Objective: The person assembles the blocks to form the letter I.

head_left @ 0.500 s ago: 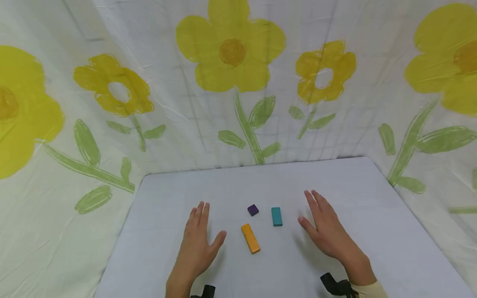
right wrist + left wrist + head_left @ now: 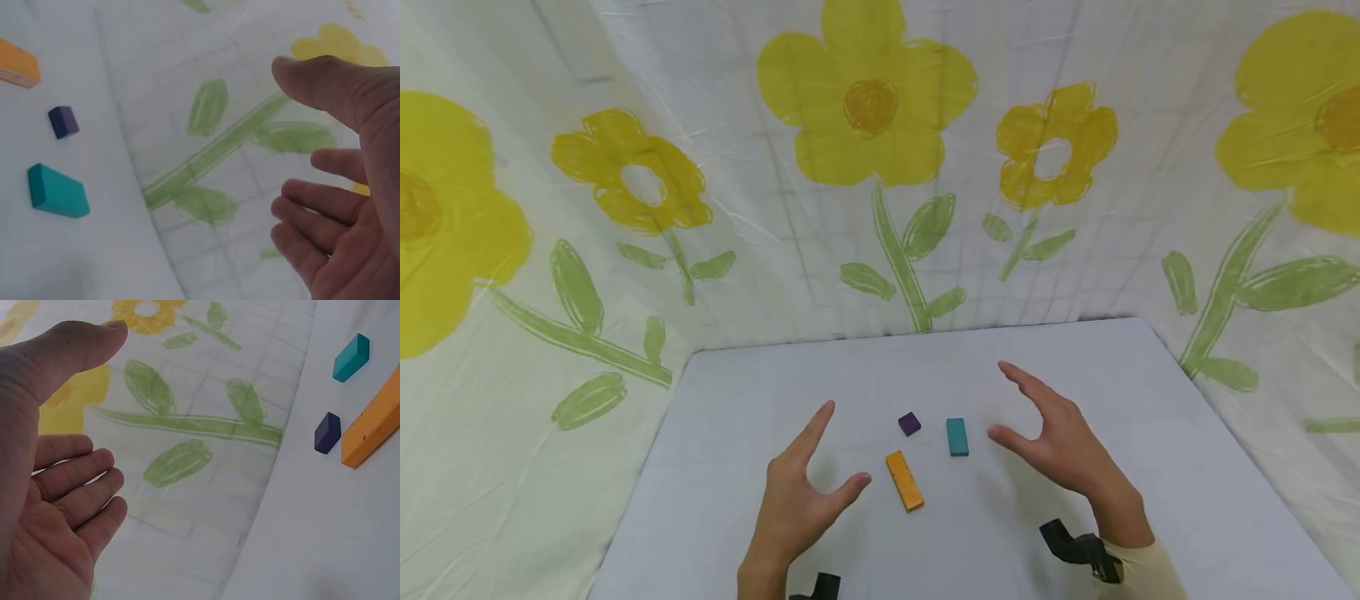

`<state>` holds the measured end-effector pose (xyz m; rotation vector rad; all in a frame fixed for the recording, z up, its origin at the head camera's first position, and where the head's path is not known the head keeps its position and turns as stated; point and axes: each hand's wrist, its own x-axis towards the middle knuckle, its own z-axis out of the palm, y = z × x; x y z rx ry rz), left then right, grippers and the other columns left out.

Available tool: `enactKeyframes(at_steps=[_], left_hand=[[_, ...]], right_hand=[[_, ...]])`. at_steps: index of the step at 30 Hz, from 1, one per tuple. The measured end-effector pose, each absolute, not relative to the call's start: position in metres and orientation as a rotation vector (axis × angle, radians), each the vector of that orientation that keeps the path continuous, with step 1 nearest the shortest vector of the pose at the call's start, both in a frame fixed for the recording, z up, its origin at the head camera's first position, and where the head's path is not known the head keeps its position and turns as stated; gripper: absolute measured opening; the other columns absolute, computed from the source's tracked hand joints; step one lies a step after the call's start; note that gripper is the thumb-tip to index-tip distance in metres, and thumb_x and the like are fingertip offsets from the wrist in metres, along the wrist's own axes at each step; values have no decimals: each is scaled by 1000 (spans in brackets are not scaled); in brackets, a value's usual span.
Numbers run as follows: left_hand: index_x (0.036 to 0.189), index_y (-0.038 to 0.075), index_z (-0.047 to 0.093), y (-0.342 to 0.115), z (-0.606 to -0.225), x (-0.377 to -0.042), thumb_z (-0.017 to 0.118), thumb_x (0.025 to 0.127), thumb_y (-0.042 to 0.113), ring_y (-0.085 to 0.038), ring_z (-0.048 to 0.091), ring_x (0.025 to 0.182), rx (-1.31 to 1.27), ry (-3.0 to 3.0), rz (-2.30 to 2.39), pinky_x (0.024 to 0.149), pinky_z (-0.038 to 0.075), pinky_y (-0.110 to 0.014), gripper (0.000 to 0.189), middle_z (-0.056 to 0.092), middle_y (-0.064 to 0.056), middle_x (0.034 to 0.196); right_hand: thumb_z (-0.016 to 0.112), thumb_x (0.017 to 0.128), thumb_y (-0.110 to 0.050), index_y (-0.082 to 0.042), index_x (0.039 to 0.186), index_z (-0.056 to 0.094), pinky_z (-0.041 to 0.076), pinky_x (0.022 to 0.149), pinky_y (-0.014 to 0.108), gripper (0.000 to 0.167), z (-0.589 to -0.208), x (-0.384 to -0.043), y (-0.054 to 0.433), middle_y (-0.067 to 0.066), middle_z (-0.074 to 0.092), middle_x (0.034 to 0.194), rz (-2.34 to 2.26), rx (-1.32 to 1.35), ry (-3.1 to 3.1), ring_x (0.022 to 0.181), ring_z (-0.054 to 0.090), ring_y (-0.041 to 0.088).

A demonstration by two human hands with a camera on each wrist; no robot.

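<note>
Three small blocks lie on a white table. The long orange block (image 2: 905,481) is nearest the person, the small dark purple block (image 2: 909,424) sits behind it, and the flat teal block (image 2: 957,437) lies to the right. Left of the orange block, the left hand (image 2: 797,496) hovers above the table with its thumb spread from the fingers and nothing held. On the other side, the right hand (image 2: 1063,437) is also raised and holds nothing, its thumb pointing toward the teal block. Both palms face inward in the wrist views.
A white cloth (image 2: 760,275) printed with yellow flowers hangs behind and beside the table (image 2: 730,400). Black straps with a bracket (image 2: 1075,546) sit on both wrists; a light sleeve (image 2: 1138,571) covers the right forearm.
Both hands have turned so that thumb and fingers form a wider side-on curve. The right fingertips have risen and shifted slightly left. The blocks stay in place.
</note>
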<state>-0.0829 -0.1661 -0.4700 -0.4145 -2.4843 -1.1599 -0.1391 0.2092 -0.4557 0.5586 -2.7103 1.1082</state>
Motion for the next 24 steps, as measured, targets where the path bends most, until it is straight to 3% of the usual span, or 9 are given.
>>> enactKeyframes(at_steps=[4,12,19,24], left_hand=[[168,26,45,-161,-481,-84,100,81,29,-28,60,149,-443,-2464,-1189,114,55,-53,103,57,1,165],[166,28,50,-145,-503,-84,102,79,33,-29,62,146,-416,-2516,-1265,112,57,-54,101,59,1,164],[161,26,56,-136,-522,-85,104,74,24,-26,63,145,-354,-2566,-1361,113,56,-52,99,62,3,160],[160,21,58,-129,-536,-87,103,77,27,-26,64,145,-298,-2637,-1387,115,55,-52,94,64,3,158]], right_hand=[[90,92,-34,-17,165,51,52,112,70,84,-464,-146,209,10,60,162,1174,618,-2626,139,65,42],[94,88,-32,-20,154,64,58,110,59,74,-488,-158,210,-1,71,149,1216,638,-2616,134,71,28],[94,88,-24,-18,149,69,59,106,62,67,-515,-168,209,2,75,143,1293,656,-2629,128,74,32],[94,88,-23,-16,147,70,58,108,63,64,-529,-174,206,2,75,143,1345,647,-2669,129,73,33]])
